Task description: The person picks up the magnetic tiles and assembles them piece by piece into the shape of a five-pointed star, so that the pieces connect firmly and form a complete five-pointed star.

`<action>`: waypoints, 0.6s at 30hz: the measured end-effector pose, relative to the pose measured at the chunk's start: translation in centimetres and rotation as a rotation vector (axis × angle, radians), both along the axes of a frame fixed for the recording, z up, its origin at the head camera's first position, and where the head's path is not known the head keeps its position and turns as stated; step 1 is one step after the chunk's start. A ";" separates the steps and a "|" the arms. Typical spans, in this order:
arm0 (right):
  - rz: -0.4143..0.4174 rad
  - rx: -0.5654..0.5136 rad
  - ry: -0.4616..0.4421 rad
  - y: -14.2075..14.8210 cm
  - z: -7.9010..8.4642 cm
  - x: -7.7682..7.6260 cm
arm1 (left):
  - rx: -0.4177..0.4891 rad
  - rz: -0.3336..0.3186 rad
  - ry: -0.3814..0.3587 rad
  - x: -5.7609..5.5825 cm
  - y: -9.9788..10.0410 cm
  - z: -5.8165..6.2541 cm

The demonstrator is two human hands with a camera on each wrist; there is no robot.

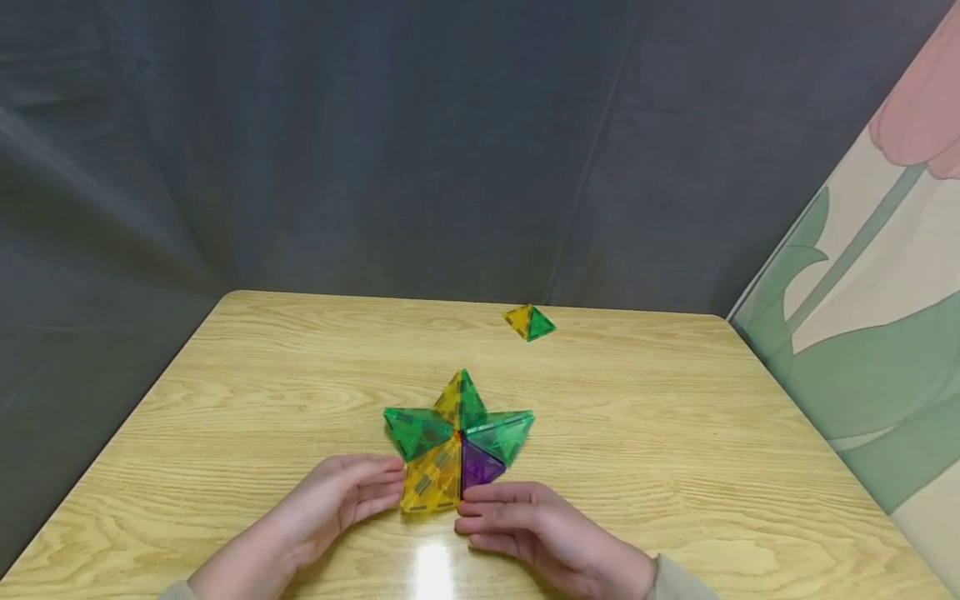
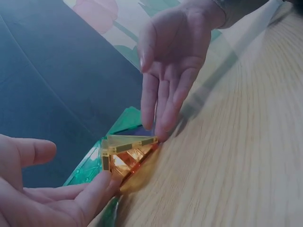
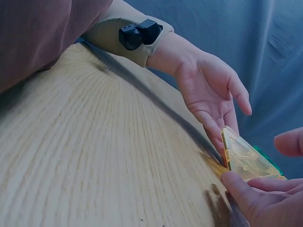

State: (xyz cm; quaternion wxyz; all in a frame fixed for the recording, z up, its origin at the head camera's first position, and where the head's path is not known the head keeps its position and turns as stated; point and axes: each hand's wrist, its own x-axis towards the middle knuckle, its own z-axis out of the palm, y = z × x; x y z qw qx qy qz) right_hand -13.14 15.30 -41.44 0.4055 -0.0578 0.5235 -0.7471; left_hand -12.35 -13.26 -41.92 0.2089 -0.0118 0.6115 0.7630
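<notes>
A star of translucent magnetic tiles lies near the middle of the table, its raised points made of green, yellow and purple triangles. Against the outer side of its yellow point, my left hand rests extended fingertips, thumb apart from the tiles. My right hand reaches in from the other side, fingers fairly straight at the near end of that yellow point, beside the purple tile. The left wrist view shows the yellow tiles leaning together between both sets of fingertips. Neither palm closes round anything.
Toward the back edge of the wooden table sits a small yellow and green tile piece. A dark curtain hangs behind and to the left. On the right stands a panel with a tulip pattern.
</notes>
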 end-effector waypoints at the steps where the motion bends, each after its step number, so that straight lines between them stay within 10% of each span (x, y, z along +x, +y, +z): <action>1: 0.000 0.010 0.017 0.1 0.1 0.0 | -0.024 -0.005 0.018 0.0 0.0 0.1; 5: 0.072 0.060 0.160 1.6 1.3 -0.7 | -0.261 0.073 0.086 0.0 -0.7 1.7; 10: 0.004 0.056 0.414 6.4 6.1 -5.1 | -0.438 0.158 0.213 -1.8 -2.8 7.0; 14: -0.192 0.083 0.458 9.5 9.7 -10.5 | -0.394 0.015 0.280 -6.6 -2.6 11.6; 18: -0.334 0.186 0.352 10.6 10.6 -15.6 | -0.401 -0.139 0.185 -12.9 0.3 14.1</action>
